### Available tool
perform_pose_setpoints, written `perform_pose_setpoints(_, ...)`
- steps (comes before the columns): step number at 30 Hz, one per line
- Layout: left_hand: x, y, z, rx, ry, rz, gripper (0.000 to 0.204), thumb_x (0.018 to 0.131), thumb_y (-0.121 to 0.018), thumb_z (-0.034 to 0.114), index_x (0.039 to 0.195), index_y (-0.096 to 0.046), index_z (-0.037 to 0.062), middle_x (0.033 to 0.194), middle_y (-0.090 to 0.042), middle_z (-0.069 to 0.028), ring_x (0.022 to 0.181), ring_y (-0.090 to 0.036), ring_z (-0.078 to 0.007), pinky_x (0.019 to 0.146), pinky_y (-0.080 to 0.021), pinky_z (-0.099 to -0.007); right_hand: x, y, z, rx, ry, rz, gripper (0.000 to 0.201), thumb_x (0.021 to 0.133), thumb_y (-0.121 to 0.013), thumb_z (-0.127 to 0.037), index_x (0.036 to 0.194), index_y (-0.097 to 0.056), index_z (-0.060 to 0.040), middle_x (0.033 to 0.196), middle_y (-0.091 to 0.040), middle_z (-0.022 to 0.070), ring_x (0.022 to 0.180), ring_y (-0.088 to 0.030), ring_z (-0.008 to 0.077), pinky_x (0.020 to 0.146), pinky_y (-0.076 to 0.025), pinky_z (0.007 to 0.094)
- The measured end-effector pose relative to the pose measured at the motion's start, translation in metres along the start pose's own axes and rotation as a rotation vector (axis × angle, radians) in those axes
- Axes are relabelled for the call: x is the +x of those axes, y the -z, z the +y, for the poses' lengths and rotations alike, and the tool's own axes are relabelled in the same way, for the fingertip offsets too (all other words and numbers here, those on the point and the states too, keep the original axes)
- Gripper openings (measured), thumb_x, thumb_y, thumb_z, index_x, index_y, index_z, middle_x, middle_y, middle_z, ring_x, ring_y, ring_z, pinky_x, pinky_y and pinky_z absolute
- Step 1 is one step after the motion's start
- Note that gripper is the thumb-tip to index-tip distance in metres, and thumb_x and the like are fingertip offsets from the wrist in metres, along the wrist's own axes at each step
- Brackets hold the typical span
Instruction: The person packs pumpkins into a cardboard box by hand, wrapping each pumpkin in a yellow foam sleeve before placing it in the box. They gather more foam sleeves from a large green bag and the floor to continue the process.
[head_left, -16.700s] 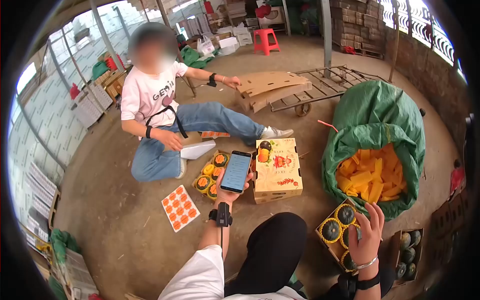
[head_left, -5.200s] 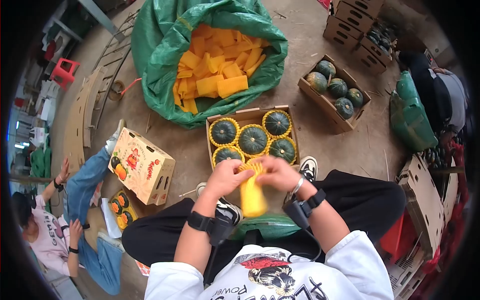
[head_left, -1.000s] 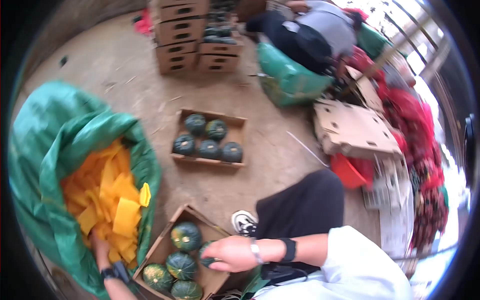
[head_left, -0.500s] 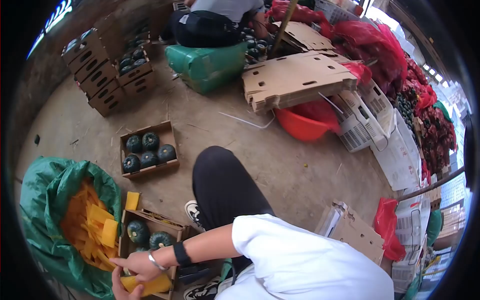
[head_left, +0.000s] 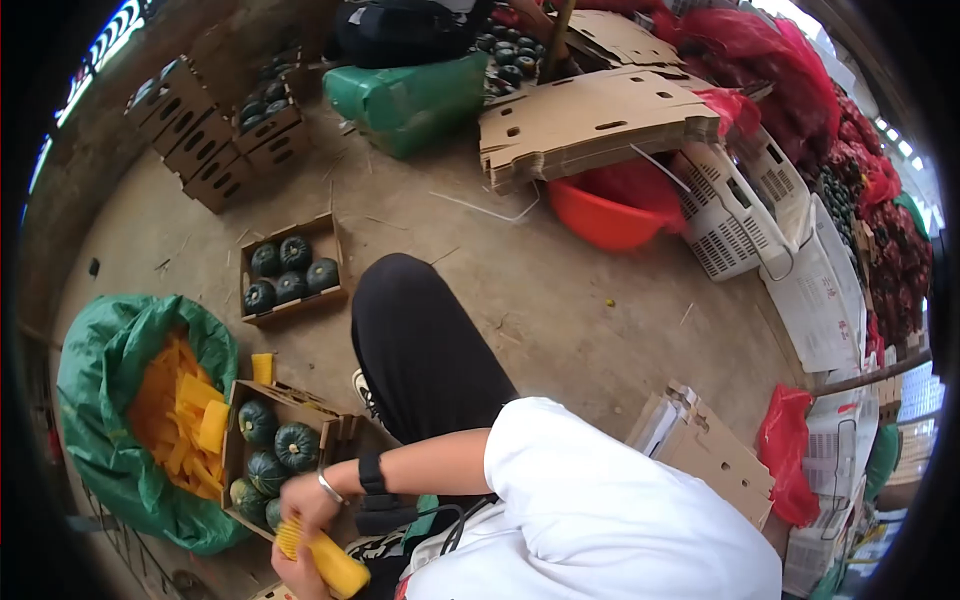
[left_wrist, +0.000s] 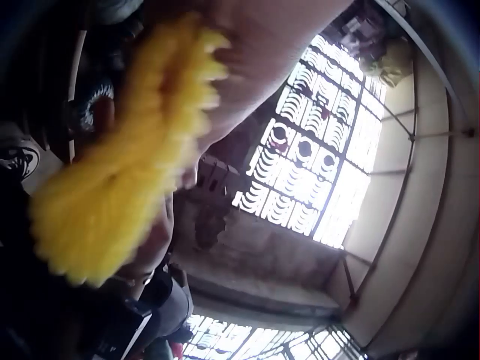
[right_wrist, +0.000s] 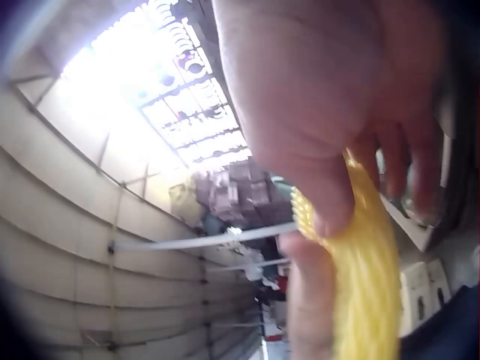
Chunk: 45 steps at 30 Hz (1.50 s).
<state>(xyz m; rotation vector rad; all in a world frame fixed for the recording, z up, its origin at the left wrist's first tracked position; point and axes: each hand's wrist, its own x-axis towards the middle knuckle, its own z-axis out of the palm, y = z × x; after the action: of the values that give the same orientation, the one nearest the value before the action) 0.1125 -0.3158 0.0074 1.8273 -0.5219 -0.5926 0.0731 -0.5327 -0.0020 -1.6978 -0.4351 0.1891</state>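
Note:
A yellow foam net sleeve (head_left: 340,570) is stretched between my two hands, low in the head view beside the pumpkin box. My right hand (head_left: 312,500) pinches its ribbed open end, thumb and fingers at the rim in the right wrist view. Just below, my left hand (head_left: 297,572) grips the same sleeve, whose scalloped edge (left_wrist: 176,97) lies against the palm in the left wrist view. Several dark green pumpkins (head_left: 296,446) without sleeves sit in a cardboard box (head_left: 322,412) by my hands. To the left, a green woven sack (head_left: 90,410) gapes over loose folded sleeves (head_left: 190,420).
Another box (head_left: 335,250) of pumpkins stands farther ahead on the concrete floor. One flat sleeve (head_left: 262,368) lies beyond the near box. Flattened cartons (head_left: 590,120), a red basin (head_left: 612,215) and white crates (head_left: 722,225) fill the right; a person sits at the back.
A phone was in the left hand earliest. A second ago the left hand was in the sack, the right over a pumpkin. Since then both hands have taken hold of a sleeve and moved toward my body.

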Motion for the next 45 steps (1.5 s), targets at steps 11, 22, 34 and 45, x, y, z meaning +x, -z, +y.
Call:
perform_pose_setpoints(11, 0.029, -0.041, 0.017, 0.511, -0.14, 0.4, 0.04, 0.074, -0.068, 0.009, 0.11, -0.051, 0.002, 0.096, -0.055, -0.0065, 0.086, -0.055, -0.0175, 0.075, -0.047, -0.03, -0.015, 0.017, -0.007, -0.514, -0.043, 0.646, 0.024, 0.066, -0.066, -0.012, 0.087, -0.057, -0.0068, 0.085, -0.057, 0.0142, 0.082, -0.06, 0.0339, 0.066, -0.05, 0.0424)
perform_pose_setpoints(22, 0.019, -0.02, -0.016, -0.725, 0.37, -0.233, 0.036, 0.081, -0.068, 0.011, 0.111, -0.054, -0.0029, 0.104, -0.061, -0.0057, 0.095, -0.058, -0.0119, 0.085, -0.047, -0.0275, 0.003, -0.016, 0.05, -0.179, -0.32, 0.317, 0.014, 0.063, -0.061, -0.002, 0.073, -0.052, -0.003, 0.07, -0.058, 0.0156, 0.071, -0.057, 0.0364, 0.061, -0.044, 0.0408)
perform_pose_setpoints(34, 0.037, 0.025, -0.072, 0.41, 0.22, 0.649, 0.022, 0.078, -0.045, 0.002, 0.097, -0.055, -0.0022, 0.087, -0.063, -0.0193, 0.08, -0.063, -0.0325, 0.07, -0.049, -0.0365, 0.146, -0.017, 0.109, -1.279, 0.059, 0.242, 0.024, 0.078, -0.052, -0.013, 0.099, -0.057, -0.0033, 0.106, -0.055, 0.0155, 0.109, -0.047, 0.0344, 0.094, -0.038, 0.0416)
perform_pose_setpoints(45, 0.046, 0.007, -0.02, -1.051, 0.121, 0.308, 0.06, 0.079, -0.069, 0.007, 0.13, -0.038, 0.0043, 0.118, -0.052, -0.0077, 0.108, -0.052, -0.0172, 0.092, -0.043, -0.0312, 0.091, -0.01, 0.044, 0.451, -0.2, 0.433, 0.031, 0.077, -0.06, -0.01, 0.107, -0.06, -0.0054, 0.096, -0.062, 0.0157, 0.094, -0.059, 0.0268, 0.084, -0.047, 0.0319)
